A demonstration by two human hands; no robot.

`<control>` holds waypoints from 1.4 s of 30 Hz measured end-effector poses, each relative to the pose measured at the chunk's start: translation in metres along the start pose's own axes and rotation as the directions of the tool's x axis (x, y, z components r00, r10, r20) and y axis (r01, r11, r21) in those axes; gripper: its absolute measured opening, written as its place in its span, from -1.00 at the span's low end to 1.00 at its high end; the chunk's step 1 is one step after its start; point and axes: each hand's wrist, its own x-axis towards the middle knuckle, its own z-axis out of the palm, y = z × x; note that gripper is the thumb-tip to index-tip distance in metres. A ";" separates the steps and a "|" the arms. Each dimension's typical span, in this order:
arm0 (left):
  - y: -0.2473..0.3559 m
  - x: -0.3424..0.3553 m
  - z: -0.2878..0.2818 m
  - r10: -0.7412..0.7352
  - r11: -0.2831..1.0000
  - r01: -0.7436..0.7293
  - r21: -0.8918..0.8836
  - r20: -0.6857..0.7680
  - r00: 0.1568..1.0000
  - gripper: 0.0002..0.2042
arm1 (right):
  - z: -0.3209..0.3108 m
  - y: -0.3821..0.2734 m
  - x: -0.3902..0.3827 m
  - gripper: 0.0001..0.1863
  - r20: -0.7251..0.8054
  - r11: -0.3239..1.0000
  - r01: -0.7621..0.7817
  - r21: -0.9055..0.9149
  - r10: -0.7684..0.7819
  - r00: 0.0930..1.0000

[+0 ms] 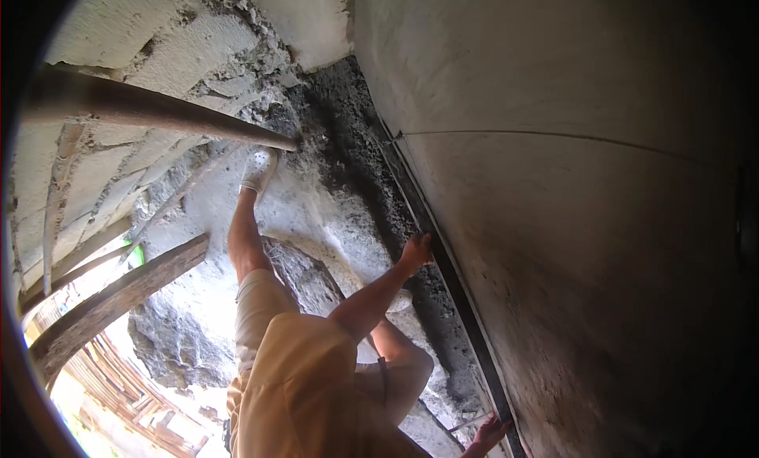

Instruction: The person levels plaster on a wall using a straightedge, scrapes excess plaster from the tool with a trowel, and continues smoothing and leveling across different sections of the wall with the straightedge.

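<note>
A long, dark, narrow bar (465, 308) runs at a slant along the foot of the smooth plastered wall (585, 245). Partway along it, my left hand (417, 252) is closed with its fingers at the bar's edge. My right hand (489, 433) grips the same bar closer to its lower end, at the bottom of the picture. A thin light strip (470, 422) shows beside the right hand; what it belongs to is unclear. The bar's far end reaches a fine line (538, 133) that crosses the wall.
Dark, rough mortar (340, 118) lies along the wall base. A round pole (182, 120) slants in from the left above my foot in a pale clog (258, 170). Rock (170, 339), a wooden beam (118, 300) and a rough block wall (198, 47) stand on the left side.
</note>
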 end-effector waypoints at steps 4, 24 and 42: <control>-0.035 0.037 0.007 0.044 0.999 -0.045 -0.026 -0.054 0.998 -0.62 | -0.028 0.012 0.029 -0.48 -0.031 0.994 0.047 -0.094 -0.050 0.998; 0.120 0.110 -0.056 0.236 0.966 -0.211 0.147 -0.182 0.955 -0.58 | 0.107 0.122 0.037 -0.55 0.108 0.837 0.259 -0.481 -0.237 0.966; 0.130 0.031 -0.022 0.402 0.854 -0.284 0.435 -0.207 0.892 -0.58 | 0.061 0.097 0.043 -0.51 0.184 0.997 -0.042 0.067 0.030 0.983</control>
